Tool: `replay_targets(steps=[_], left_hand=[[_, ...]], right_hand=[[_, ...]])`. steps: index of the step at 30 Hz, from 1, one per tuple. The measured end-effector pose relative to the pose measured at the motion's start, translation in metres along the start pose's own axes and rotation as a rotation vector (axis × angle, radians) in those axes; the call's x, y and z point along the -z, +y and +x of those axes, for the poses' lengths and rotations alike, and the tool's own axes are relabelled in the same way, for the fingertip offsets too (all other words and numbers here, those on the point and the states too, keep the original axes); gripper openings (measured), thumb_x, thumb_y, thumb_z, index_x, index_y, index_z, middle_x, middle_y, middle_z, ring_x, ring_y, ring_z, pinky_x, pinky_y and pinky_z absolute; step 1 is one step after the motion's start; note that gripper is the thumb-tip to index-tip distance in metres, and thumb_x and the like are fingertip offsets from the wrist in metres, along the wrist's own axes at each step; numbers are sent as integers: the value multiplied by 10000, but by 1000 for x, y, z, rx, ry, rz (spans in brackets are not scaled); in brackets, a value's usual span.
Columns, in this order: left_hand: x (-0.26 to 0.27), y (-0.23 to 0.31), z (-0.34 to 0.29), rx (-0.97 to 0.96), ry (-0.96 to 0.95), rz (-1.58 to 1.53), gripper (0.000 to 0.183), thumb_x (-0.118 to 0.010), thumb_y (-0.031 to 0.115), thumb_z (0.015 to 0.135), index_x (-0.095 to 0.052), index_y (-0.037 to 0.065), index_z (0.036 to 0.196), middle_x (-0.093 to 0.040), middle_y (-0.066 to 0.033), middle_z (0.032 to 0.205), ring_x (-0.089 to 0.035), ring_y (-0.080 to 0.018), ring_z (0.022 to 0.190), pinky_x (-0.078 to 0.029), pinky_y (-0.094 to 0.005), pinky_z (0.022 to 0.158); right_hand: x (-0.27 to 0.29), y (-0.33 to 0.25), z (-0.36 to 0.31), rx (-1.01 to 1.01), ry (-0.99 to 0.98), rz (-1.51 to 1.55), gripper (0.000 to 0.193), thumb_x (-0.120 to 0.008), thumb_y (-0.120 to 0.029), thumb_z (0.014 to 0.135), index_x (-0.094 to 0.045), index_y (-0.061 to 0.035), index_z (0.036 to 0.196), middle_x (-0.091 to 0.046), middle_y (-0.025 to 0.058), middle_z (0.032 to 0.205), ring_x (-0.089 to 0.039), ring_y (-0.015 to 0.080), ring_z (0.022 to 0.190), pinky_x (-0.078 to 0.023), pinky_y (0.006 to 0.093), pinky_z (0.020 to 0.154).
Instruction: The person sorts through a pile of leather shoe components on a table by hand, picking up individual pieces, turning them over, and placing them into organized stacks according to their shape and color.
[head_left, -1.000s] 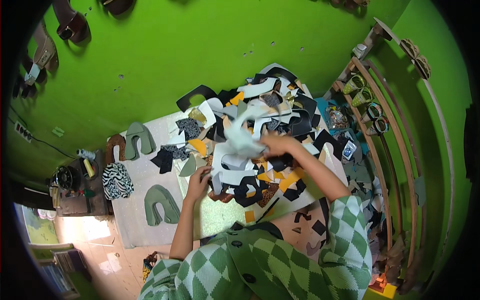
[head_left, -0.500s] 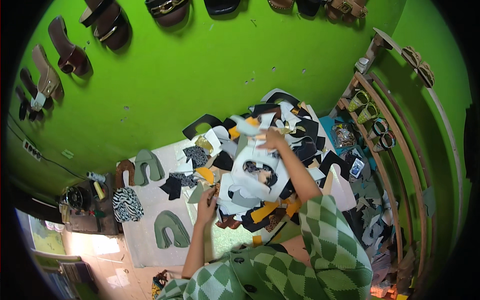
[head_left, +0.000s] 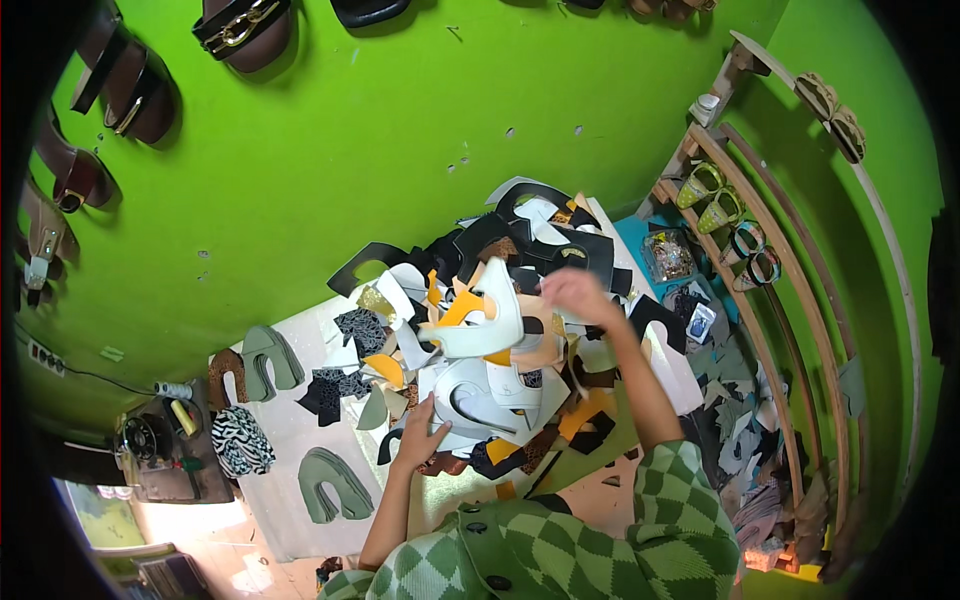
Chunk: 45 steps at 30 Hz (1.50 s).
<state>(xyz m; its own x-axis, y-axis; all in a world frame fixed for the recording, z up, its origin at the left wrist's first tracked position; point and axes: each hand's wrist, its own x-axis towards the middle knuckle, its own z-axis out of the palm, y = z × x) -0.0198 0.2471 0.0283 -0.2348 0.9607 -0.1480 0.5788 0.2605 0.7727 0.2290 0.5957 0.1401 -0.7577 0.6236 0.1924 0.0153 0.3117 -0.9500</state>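
Note:
A heap of cut leather-like scraps in white, black, orange and patterned colours covers the far part of the table. My left hand (head_left: 423, 432) is at its near left edge, fingers stretched and thumb apart, touching a pale grey-white scrap (head_left: 478, 402). Over the right side of the heap is my right hand (head_left: 580, 296), smeared by motion, so its grip is unclear. Left of it, a curved white scrap (head_left: 500, 325) lies on top beside an orange scrap (head_left: 461, 308) and a beige piece (head_left: 540, 335).
Stacked green U-shaped pieces (head_left: 338, 487) (head_left: 272, 362), a brown one (head_left: 227, 378) and a zebra-patterned bundle (head_left: 242, 441) sit to the left. On the right are a wooden rack (head_left: 765, 310) with sandals, a clear container (head_left: 667, 255) and floor scraps. Sandals hang on the green wall.
My right hand has moved right, away from the middle of the heap. The large white cut-out sheet there has shifted, and a curved white scrap now shows on top. My left hand has come onto the scraps.

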Motion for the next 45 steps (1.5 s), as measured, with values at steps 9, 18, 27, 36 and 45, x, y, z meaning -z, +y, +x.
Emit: replay_targets(steps=[9, 18, 27, 36, 45], left_hand=[[27, 2, 9, 159, -22, -185, 668, -630, 168, 901, -327, 55, 1486, -435, -177, 1434, -488, -248, 1269, -389, -335, 1055], [18, -16, 19, 150, 150, -618, 641, -546, 124, 968, -228, 49, 1519, -415, -130, 1443, -497, -207, 1216, -406, -307, 1023], [35, -16, 34, 196, 514, -679, 621, -348, 427, 1021, -238, 84, 1528, -432, -118, 1459, -532, -185, 1141, -458, -251, 797], [36, -23, 29, 147, 356, -831, 583, -364, 402, 1022, -306, 79, 1504, -416, -135, 1459, -449, -224, 1260, -367, -346, 1026], [27, -16, 25, 141, 347, -602, 427, -519, 20, 883, -486, -45, 1303, -560, -114, 1133, -534, -215, 1063, -399, -304, 956]], right_hand=[[118, 118, 6, -858, 340, 29, 975, -852, -555, 611, -524, 31, 1317, -618, 167, 1239, -602, 257, 1122, -454, 348, 979], [21, 83, 1, -409, 619, -833, 537, -769, -139, 639, -587, 3, 1124, -662, 259, 970, -639, 419, 925, -502, 485, 823], [-158, -52, -25, -127, 198, -782, 627, -487, 66, 797, -515, -243, 1342, -623, 128, 985, -646, 352, 778, -537, 455, 681], [-211, -64, -73, 35, -66, -958, 679, -600, -2, 759, -490, -271, 1373, -542, 140, 1289, -597, 326, 1066, -584, 360, 691], [-204, -67, -99, 71, -77, -807, 810, -573, 78, 702, -474, -313, 1403, -504, 133, 1368, -531, 327, 1186, -577, 386, 772]])
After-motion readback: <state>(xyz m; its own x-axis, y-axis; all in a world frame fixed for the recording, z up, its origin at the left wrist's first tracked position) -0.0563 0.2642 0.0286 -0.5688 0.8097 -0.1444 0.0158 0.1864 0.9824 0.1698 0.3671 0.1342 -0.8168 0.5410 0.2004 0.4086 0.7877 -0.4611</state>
